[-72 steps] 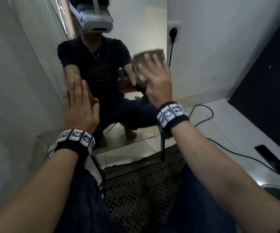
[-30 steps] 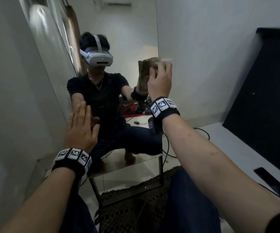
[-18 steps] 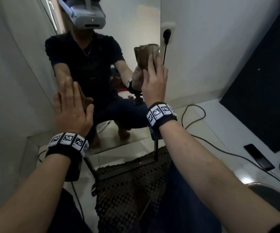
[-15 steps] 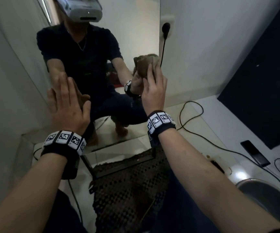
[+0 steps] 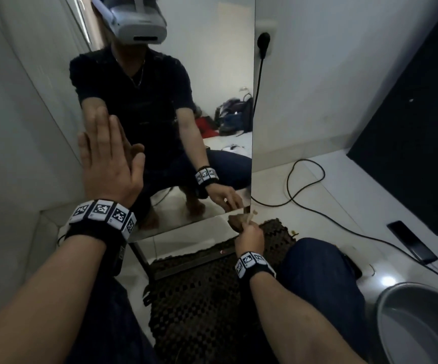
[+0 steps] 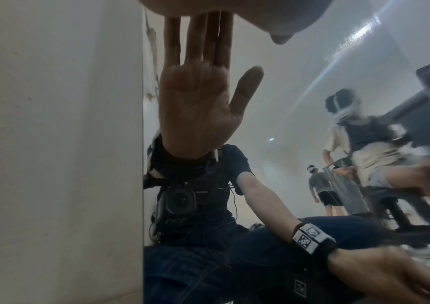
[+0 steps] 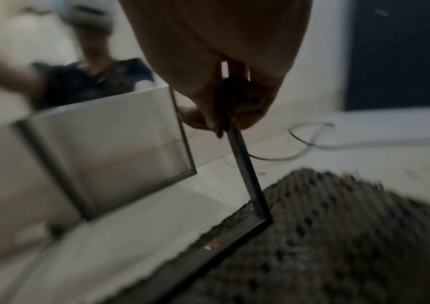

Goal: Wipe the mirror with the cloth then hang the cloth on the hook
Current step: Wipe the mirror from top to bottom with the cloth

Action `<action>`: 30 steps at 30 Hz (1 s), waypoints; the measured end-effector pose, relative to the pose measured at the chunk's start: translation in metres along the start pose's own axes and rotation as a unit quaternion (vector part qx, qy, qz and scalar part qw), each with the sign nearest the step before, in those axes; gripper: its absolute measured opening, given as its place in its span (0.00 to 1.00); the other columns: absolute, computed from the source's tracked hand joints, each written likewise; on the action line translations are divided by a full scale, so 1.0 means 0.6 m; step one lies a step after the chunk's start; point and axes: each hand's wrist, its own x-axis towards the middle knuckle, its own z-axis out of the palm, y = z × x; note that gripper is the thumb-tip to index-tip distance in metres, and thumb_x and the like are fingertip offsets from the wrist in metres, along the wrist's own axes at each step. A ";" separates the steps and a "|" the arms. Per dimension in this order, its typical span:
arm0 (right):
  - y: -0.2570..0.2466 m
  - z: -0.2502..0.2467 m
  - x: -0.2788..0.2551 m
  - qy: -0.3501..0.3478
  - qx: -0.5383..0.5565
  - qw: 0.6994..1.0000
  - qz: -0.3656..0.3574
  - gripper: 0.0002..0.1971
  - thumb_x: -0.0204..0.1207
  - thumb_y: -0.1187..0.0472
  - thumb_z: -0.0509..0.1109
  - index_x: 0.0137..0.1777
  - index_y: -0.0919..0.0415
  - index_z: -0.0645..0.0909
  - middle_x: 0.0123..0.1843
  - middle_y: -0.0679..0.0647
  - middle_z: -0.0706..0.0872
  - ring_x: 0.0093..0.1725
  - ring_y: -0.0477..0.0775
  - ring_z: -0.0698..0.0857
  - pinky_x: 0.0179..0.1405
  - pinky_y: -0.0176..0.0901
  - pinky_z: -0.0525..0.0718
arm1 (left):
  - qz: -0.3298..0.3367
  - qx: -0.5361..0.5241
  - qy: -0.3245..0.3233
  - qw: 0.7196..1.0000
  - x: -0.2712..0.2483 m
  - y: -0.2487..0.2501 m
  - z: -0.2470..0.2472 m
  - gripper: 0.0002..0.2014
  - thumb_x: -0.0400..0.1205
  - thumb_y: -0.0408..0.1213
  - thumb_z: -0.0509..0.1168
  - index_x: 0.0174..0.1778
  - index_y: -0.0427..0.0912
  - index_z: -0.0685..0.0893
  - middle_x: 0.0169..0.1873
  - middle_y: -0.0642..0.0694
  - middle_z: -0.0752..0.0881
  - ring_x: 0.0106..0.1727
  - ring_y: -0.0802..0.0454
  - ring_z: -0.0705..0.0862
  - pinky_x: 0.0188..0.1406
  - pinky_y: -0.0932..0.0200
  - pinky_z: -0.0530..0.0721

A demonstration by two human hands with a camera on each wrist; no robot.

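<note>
Left hand [image 5: 108, 164] lies flat, fingers straight, on the mirror [image 5: 212, 82]; right hand [image 5: 249, 236] grips the brown cloth [image 5: 237, 221] at its lower corner, beside black cable [image 5: 301, 185] and woven mat [image 5: 202, 298].

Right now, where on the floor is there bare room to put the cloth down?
Bare tile lies between the mirror's right edge, the looping cable and the dark panel. A narrower strip runs between cable and phone. Crowded: the mat under the knees, the metal bowl, and the mirror's lower corner, where the right hand grips the cloth.
</note>
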 end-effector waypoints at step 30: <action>-0.032 -0.027 0.043 0.141 0.132 0.941 -0.277 0.30 0.67 0.83 0.60 0.68 0.66 0.81 0.76 0.59 0.75 0.80 0.57 0.65 0.76 0.58 0.71 | 0.000 0.005 0.012 1.000 0.005 -0.007 0.029 0.39 0.87 0.54 0.54 0.86 0.34 0.45 0.85 0.33 0.49 0.87 0.36 0.46 0.84 0.35 0.44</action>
